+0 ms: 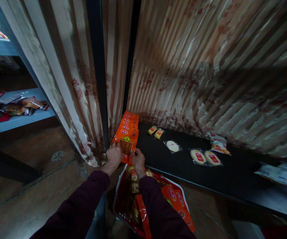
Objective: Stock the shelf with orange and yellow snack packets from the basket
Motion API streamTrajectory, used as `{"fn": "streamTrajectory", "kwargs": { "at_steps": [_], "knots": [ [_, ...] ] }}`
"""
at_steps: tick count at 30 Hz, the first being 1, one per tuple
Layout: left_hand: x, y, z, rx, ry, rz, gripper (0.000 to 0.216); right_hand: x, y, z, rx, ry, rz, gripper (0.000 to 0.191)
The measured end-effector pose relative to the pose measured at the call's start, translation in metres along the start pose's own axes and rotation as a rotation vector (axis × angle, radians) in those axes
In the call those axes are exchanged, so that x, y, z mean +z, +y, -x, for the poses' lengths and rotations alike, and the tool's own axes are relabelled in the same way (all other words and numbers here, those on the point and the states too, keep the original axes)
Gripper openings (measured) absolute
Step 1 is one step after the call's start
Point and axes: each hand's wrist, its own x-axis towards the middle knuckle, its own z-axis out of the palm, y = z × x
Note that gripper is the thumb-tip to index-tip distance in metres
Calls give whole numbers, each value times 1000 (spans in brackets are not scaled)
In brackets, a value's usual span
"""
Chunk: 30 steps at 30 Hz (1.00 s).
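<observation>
Both hands grip the front orange packet, one at each side: the left hand (115,153) closes over its left edge, while the right hand (138,161) pinches the lower right corner between thumb and fingers. That front orange packet (126,147) lies at the left end of a low black shelf (153,151), overlapping a row of matching orange packets (130,120) that runs back beside a dark post (100,73) and a pleated curtain (183,66).

Along the shelf to the right lie two small yellow packs (155,132), a round white pack (172,146), a pair of round pale cakes (205,157) and a pouch (218,143); at the far right are what seem to be blue-and-white packets (281,172), too blurred to be sure.

Below the forearms stands a red basket (117,191) with a white rim, holding more orange bags (174,196) and small golden packs (135,188).
</observation>
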Motion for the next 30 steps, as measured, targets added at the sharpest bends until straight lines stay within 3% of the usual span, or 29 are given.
{"fn": "streamTrajectory", "kwargs": {
  "at_steps": [13, 23, 30],
  "knots": [
    [10, 9, 0, 40, 78, 10, 46, 9, 1, -8, -42, 92, 17, 23],
    [35, 3, -10, 231, 75, 66, 54, 12, -8, -11, -49, 78, 25, 18],
    [28, 7, -16, 203, 69, 74, 55, 10, -8, -10, -24, 73, 117, 30]
  ]
}}
